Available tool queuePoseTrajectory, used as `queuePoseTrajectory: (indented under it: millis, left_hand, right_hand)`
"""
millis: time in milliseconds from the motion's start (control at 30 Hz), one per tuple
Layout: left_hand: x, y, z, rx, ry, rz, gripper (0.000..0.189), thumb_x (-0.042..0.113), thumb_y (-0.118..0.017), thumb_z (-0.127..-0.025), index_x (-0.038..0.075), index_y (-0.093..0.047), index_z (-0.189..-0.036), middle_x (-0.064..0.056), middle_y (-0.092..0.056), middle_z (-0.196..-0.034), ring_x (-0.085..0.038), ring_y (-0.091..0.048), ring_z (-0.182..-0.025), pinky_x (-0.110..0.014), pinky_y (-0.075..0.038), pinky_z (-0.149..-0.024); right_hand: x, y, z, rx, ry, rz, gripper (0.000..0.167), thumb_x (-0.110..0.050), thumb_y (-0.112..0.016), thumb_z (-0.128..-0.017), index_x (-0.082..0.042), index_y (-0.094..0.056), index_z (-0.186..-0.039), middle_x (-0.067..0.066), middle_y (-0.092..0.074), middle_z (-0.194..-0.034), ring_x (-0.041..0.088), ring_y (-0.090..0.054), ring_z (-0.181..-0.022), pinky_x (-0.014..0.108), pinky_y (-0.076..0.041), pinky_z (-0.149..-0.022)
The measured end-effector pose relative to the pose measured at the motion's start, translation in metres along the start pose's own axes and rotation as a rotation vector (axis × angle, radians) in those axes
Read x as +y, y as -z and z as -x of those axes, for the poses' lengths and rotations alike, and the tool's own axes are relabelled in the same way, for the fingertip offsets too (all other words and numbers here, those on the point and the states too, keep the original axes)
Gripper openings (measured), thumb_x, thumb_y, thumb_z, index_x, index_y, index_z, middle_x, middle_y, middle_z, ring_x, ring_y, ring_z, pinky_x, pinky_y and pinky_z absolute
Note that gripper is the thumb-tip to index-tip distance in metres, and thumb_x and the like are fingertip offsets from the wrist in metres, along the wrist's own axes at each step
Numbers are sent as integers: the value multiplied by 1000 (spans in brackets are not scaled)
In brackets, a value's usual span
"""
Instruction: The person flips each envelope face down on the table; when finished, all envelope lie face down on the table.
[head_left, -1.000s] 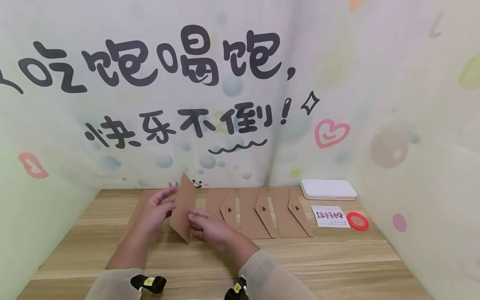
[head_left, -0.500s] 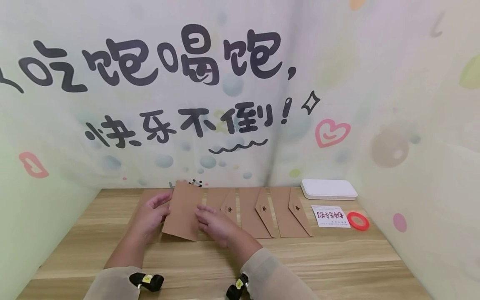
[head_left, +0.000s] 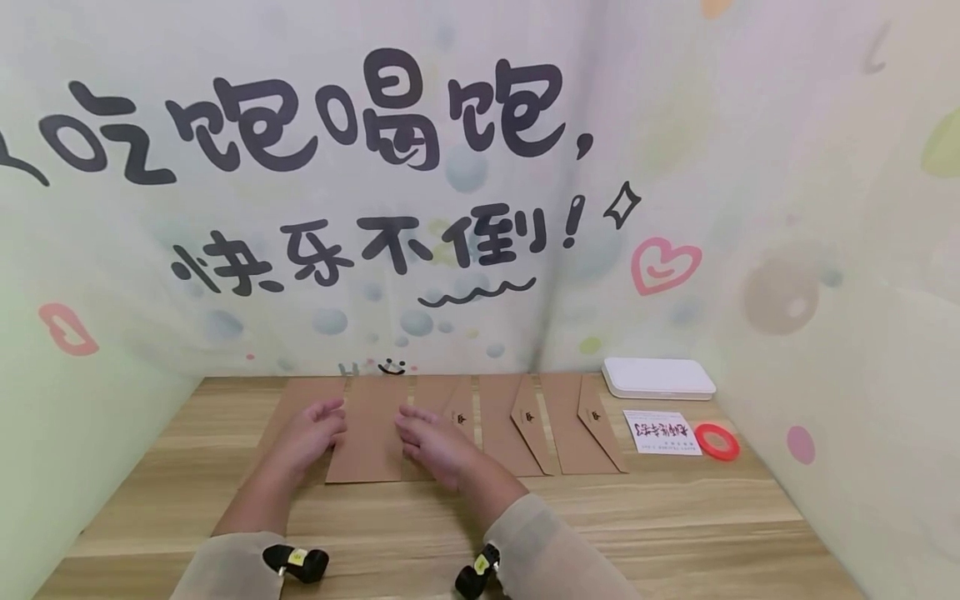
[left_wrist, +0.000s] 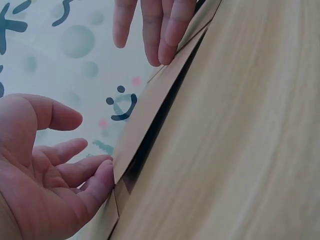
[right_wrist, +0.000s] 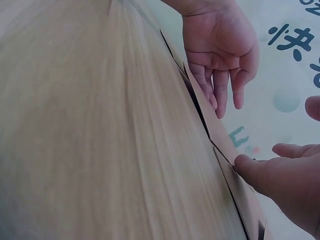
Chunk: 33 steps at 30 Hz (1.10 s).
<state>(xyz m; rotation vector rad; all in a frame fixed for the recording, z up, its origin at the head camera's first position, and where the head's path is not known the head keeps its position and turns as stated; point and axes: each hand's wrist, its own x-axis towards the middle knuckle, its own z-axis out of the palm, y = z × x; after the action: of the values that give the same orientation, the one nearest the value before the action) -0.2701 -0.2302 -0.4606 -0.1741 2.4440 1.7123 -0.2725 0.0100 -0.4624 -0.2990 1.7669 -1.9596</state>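
A brown paper envelope lies plain side up on the wooden table between my hands, its near edge slightly raised in the left wrist view. My left hand is at its left edge, fingertips beside the paper and thumb held apart. At the right edge, my right hand has its fingers extended, the tips right at the paper. Another plain envelope is partly hidden behind my left hand. To the right, an envelope with a pointed flap is partly covered by my right hand.
Two more flap-side-up envelopes, one in the middle and one further right, continue the row. Beyond them are a printed white card, a red ring and a white case. A printed cloth hangs behind the table.
The envelope held up between my hands has turned its plain side toward the camera and come down flat into the row. Both hands have loosened from it and stay at its sides.
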Motion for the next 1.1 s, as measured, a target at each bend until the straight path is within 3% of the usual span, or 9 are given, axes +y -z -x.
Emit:
queuePoseTrajectory:
  millis: [100,200,300,433,567,667,800,1100]
  left_hand:
    - [3,-1,0,8,-1,-2,60,21,-49,-110,-2,-35,-164,-30,-39,-168,-42,-51,-148,-54,-43,-125]
    - [3,-2,1,14,6,12,60,23,-49,-111,-2,-35,-164,-29,-39,-168,-40,-51,-148,-51,-46,-123]
    - [4,-1,1,26,-1,56,60,20,-49,-111,-2,-33,-165,-27,-37,-169,-37,-50,-147,-37,-53,-114]
    - [10,-1,2,74,-23,130,58,18,-47,-112,0,-31,-166,-22,-36,-170,-33,-47,-144,-23,-51,-102]
    - [21,-9,2,104,-35,194,55,18,-47,-113,3,-34,-164,-19,-38,-169,-32,-45,-146,-33,-50,-109]
    - [30,-19,0,107,-32,230,53,18,-48,-112,4,-37,-163,-19,-40,-167,-34,-45,-148,-44,-49,-116]
    - [38,-38,-4,93,-42,269,52,16,-48,-111,4,-39,-161,-19,-42,-166,-35,-44,-148,-49,-45,-119]
    - [56,-94,-15,36,-66,282,48,19,-53,-110,7,-48,-156,-16,-50,-160,-30,-52,-140,-36,-51,-101]
  right_hand:
    - [-2,1,0,9,5,-7,68,-33,-54,-112,3,-32,-165,27,-34,-171,42,-33,-161,55,-33,-130]
    - [-1,1,1,8,6,-20,65,-31,-52,-113,3,-32,-165,28,-34,-171,43,-33,-161,55,-32,-131]
    - [-3,2,2,20,13,-41,62,-30,-52,-113,2,-37,-164,28,-33,-171,45,-32,-161,56,-31,-131]
    - [-15,5,4,42,61,-72,55,-25,-50,-113,3,-42,-159,29,-38,-169,48,-35,-159,59,-34,-130]
    - [-26,14,7,67,95,-37,51,-24,-50,-112,2,-47,-156,26,-50,-161,46,-47,-152,58,-43,-125]
    - [-31,25,13,86,96,18,49,-25,-51,-112,-2,-49,-156,23,-57,-157,42,-55,-145,55,-47,-121]
    - [-35,45,25,103,105,78,48,-23,-48,-113,-1,-48,-156,24,-58,-156,39,-60,-140,55,-50,-119]
    - [-33,99,41,183,109,108,53,-23,-47,-113,-1,-41,-161,31,-49,-161,49,-51,-146,58,-47,-121]
